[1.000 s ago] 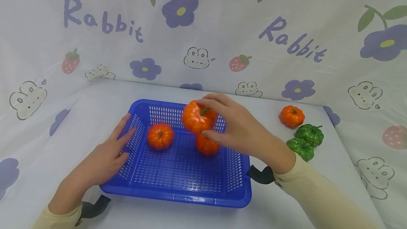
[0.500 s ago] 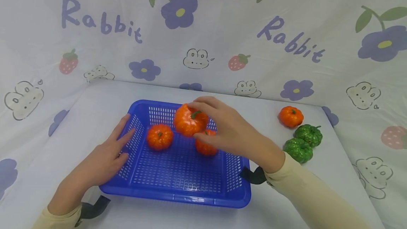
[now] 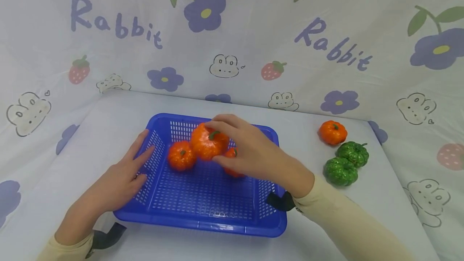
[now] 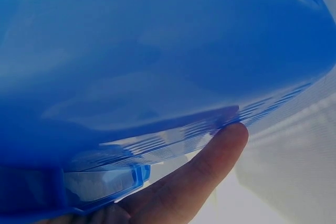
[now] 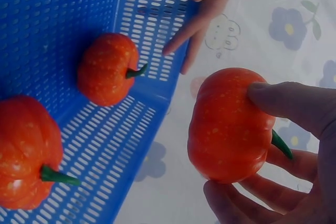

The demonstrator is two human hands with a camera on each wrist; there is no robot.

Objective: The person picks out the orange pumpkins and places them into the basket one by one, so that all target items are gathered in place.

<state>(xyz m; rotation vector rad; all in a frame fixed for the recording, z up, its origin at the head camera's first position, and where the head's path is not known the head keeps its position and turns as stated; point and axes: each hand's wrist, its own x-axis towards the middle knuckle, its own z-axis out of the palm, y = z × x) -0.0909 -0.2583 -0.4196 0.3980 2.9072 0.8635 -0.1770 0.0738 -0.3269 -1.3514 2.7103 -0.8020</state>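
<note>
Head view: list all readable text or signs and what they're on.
"Rabbit" in purple letters, upper left of the white printed backdrop cloth, at.
"Rabbit" again, upper right of it, at.
No text on the blue perforated plastic basket or the pumpkins.

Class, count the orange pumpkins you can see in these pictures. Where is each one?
4: one held in the right hand above the blue basket, two lying in the basket, and one on the table beside the green pumpkins.

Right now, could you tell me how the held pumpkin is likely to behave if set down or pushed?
The pumpkin looks light: the right hand holds it by fingertips alone. Its squat, ribbed shape would probably sit steady, but rolls if tipped sideways. The glossy skin may slip a little.
</note>
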